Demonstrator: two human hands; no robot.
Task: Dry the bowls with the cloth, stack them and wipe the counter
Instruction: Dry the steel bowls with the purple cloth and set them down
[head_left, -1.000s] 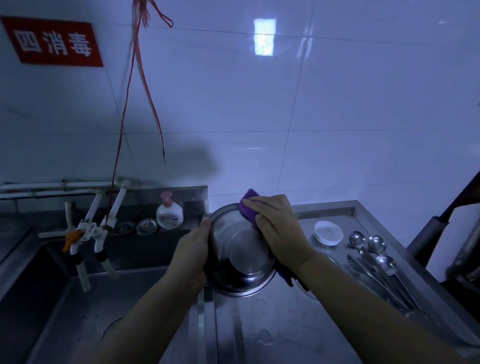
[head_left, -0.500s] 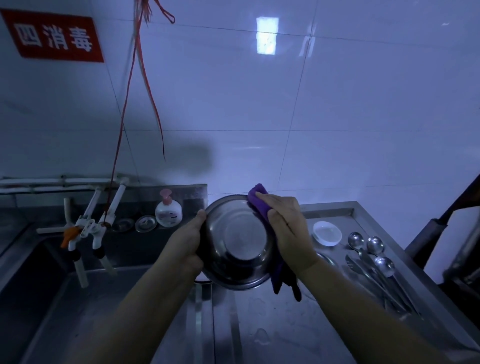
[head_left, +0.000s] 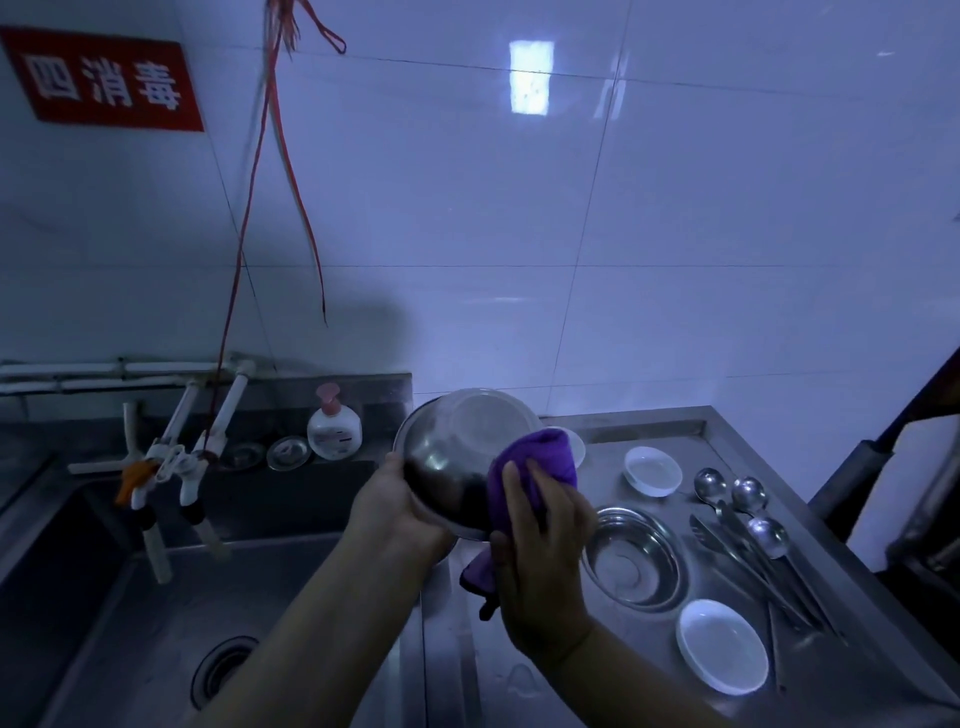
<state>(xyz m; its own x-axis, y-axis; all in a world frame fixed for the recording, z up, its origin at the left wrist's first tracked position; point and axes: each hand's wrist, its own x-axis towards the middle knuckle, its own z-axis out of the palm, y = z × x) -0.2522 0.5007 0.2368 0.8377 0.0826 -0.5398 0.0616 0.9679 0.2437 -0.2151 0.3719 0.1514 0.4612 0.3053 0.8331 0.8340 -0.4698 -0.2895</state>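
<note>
My left hand (head_left: 397, 501) grips the rim of a steel bowl (head_left: 452, 452), held tilted in the air with its outer base turned toward me. My right hand (head_left: 540, 551) holds a purple cloth (head_left: 540, 457) against the bowl's right outer side; a corner of the cloth hangs down below the hand. A second steel bowl (head_left: 636, 558) sits upright on the steel counter (head_left: 613, 670). Two small white dishes lie there too, one at the back (head_left: 653, 470) and one near the front (head_left: 722, 652).
Several steel spoons and tongs (head_left: 748, 525) lie along the counter's right side. A deep sink (head_left: 156, 623) with a drain is on the left, with taps (head_left: 171, 467) and a soap bottle (head_left: 334, 426) behind it. A third white dish edge peeks behind the cloth.
The bowl has been turned over, so its outer base faces me instead of its inside. My right hand and the cloth slid from the top rim down to the bowl's right outer side.
</note>
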